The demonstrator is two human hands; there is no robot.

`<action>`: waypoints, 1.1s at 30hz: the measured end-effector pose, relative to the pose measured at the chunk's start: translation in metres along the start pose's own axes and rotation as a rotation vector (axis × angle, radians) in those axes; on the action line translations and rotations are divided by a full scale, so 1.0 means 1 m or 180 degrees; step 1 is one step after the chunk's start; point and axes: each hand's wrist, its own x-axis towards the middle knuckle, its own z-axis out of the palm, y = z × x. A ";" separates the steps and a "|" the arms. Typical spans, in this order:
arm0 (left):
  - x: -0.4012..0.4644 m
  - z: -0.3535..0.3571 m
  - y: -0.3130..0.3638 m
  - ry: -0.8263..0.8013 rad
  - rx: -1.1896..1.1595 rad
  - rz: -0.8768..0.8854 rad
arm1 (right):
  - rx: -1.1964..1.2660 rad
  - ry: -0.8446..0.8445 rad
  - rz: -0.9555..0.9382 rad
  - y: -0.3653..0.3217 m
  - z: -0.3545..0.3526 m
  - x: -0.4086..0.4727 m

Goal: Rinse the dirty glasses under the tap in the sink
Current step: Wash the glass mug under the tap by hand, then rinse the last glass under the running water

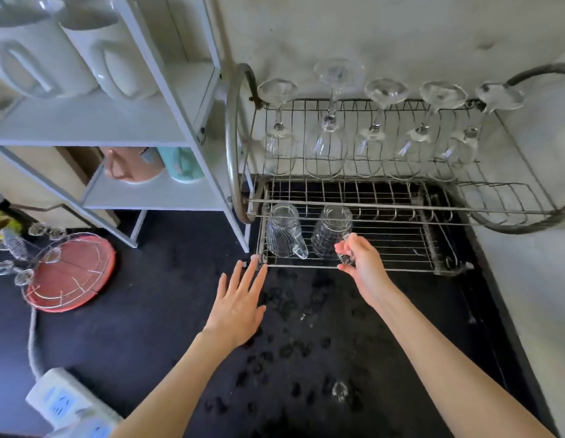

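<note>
A two-tier wire dish rack (401, 207) stands on the black counter against the wall. On its lower tier two clear glass mugs sit upside down: a ribbed one (282, 230) on the left and a dimpled one (330, 230) beside it. My right hand (358, 259) pinches the handle of the dimpled mug at the rack's front edge. My left hand (240, 298) hovers with straight fingers over the counter, fingertips near the rack's front left corner. Several stemmed glasses (330, 131) hang upside down on the upper tier. No sink or tap is in view.
Water drops spot the black counter (290, 358) in front of the rack. A white shelf unit (167, 128) with white jugs and cups stands at the left. A red tray with a wire stand (69, 273) holding small glasses and a white power strip (63, 399) lie at the left.
</note>
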 end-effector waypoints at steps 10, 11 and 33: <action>0.004 -0.003 0.001 0.0028 -0.0160 -0.0049 | -0.0490 -0.0235 -0.0143 0.003 0.001 0.013; 0.004 -0.005 0.001 0.0007 -0.0159 -0.0038 | -0.0644 -0.0237 -0.0176 0.001 0.000 0.011; -0.291 0.080 -0.014 0.1306 -0.0201 -0.0621 | -0.4235 -0.1615 -0.2788 0.114 0.046 -0.279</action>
